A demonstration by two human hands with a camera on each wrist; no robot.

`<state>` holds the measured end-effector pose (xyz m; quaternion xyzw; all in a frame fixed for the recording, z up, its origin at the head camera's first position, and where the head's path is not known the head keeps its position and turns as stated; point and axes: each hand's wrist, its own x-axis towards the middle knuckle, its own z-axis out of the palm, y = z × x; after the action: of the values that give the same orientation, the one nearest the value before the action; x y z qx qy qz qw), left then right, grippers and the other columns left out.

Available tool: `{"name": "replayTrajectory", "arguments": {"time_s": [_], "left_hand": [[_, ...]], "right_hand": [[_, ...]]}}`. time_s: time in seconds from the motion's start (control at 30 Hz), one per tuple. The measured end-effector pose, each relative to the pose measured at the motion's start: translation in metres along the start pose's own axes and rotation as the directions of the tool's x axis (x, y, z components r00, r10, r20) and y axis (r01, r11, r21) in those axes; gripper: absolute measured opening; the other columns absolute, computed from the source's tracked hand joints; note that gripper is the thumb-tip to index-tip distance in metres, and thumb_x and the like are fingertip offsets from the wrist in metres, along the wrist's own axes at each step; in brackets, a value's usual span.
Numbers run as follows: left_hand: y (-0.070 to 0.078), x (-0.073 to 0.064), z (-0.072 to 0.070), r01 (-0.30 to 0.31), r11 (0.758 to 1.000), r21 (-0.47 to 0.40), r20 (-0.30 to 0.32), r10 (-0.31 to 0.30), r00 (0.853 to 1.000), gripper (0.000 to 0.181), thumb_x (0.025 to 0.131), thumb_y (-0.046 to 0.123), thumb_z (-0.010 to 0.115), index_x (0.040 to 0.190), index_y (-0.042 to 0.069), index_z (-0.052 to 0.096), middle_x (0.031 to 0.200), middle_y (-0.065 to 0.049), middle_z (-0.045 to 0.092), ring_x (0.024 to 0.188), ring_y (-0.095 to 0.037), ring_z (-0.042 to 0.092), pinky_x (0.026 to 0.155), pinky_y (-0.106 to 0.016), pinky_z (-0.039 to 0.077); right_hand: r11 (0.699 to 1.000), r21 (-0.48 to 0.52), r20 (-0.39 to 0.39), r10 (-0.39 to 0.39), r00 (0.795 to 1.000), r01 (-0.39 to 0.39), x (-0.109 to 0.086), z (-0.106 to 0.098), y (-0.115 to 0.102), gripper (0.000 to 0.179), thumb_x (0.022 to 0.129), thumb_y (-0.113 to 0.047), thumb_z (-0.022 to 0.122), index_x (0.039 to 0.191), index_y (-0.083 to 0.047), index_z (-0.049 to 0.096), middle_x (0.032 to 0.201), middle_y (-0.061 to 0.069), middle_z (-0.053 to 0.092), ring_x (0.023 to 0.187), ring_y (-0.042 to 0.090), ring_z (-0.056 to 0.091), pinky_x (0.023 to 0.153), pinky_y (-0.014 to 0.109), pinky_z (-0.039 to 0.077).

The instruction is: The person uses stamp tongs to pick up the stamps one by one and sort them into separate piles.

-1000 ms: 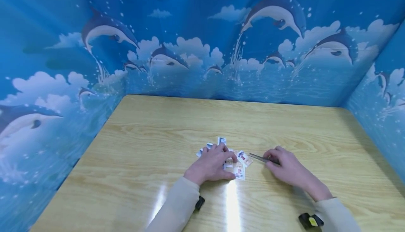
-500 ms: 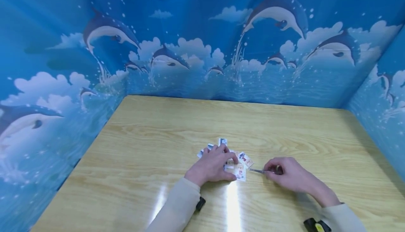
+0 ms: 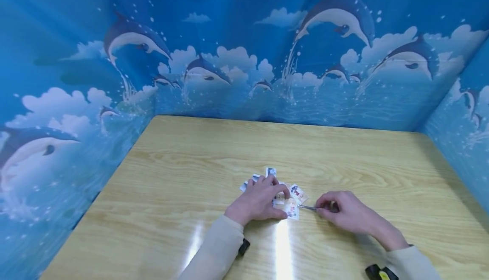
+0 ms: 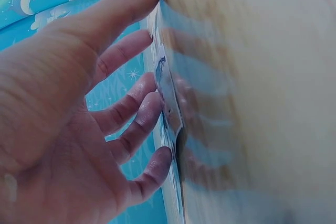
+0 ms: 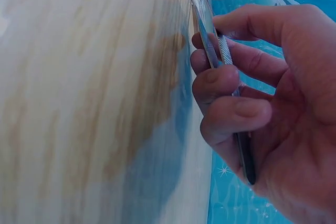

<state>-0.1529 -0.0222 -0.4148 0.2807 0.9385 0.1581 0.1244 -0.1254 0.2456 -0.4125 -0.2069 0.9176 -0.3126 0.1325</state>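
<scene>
Several small printed postage stamps lie in a cluster mid-table, among them a tilted stamp [image 3: 298,193], a front stamp [image 3: 292,210] and a far stamp [image 3: 271,172]. My left hand [image 3: 256,199] rests over the cluster with fingers spread, fingertips down on it and hiding part of it. In the left wrist view, one stamp [image 4: 169,95] has an edge lifted from the surface near the fingertips. My right hand [image 3: 345,212] pinches metal tweezers [image 5: 224,51] between thumb and fingers. Their tips point left and reach the front stamp's right edge; whether they grip it I cannot tell.
The wood-grain table [image 3: 183,161] extends around both hands. Blue dolphin-print cloth [image 3: 244,59] hangs behind it and along both sides. Black wrist devices, the right one [image 3: 382,273] and the left one [image 3: 243,247], sit at the sleeves.
My right hand has brought the tweezers toward the near side, then left, from beside the tilted stamp to the front stamp's edge. The left hand has stayed on the cluster.
</scene>
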Motion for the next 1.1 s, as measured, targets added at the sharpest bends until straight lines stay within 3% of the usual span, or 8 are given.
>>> {"name": "replayTrajectory", "arguments": {"time_s": [0.47, 0.67, 0.97, 1.1], "left_hand": [[0.0, 0.0, 0.0, 0.015, 1.0, -0.007, 0.002, -0.015, 1.0, 0.047, 0.084, 0.051, 0.08, 0.126, 0.037, 0.064, 0.131, 0.004, 0.056, 0.12, -0.018, 0.051, 0.106, -0.048, 0.041], [-0.001, 0.0, -0.002, -0.014, 1.0, -0.012, 0.004, 0.014, 1.0, 0.049, 0.087, 0.049, 0.078, 0.13, 0.033, 0.063, 0.131, 0.001, 0.057, 0.118, -0.019, 0.053, 0.108, -0.052, 0.042], [-0.007, 0.0, -0.008, -0.044, 0.997, -0.069, -0.022, 0.042, 0.999, 0.046, 0.09, 0.047, 0.076, 0.132, 0.032, 0.064, 0.122, 0.003, 0.06, 0.098, -0.009, 0.054, 0.09, -0.034, 0.047], [-0.008, 0.0, -0.011, -0.057, 0.993, -0.099, -0.049, 0.052, 0.997, 0.043, 0.09, 0.045, 0.076, 0.129, 0.03, 0.067, 0.121, 0.003, 0.06, 0.098, -0.01, 0.055, 0.091, -0.034, 0.047]], "right_hand": [[0.995, 0.011, -0.024, -0.101, 0.995, 0.102, 0.001, 0.002, 0.002, 0.01, 0.092, -0.012, 0.071, 0.1, -0.015, 0.075, 0.083, -0.011, 0.064, 0.068, -0.002, 0.05, 0.059, 0.021, 0.046], [0.994, 0.01, -0.039, -0.113, 0.993, 0.113, -0.001, 0.002, 0.002, 0.011, 0.091, -0.013, 0.072, 0.102, -0.015, 0.076, 0.085, -0.011, 0.065, 0.071, -0.002, 0.051, 0.061, 0.021, 0.046], [0.989, 0.01, -0.09, -0.144, 0.985, 0.146, -0.003, -0.002, 0.005, 0.011, 0.092, -0.012, 0.073, 0.101, -0.015, 0.077, 0.087, -0.01, 0.068, 0.075, -0.003, 0.054, 0.063, 0.021, 0.049], [0.991, 0.014, -0.12, -0.129, 0.984, 0.132, -0.007, -0.005, 0.008, 0.01, 0.092, -0.012, 0.073, 0.101, -0.015, 0.077, 0.088, -0.009, 0.069, 0.074, -0.003, 0.053, 0.062, 0.021, 0.048]]}}
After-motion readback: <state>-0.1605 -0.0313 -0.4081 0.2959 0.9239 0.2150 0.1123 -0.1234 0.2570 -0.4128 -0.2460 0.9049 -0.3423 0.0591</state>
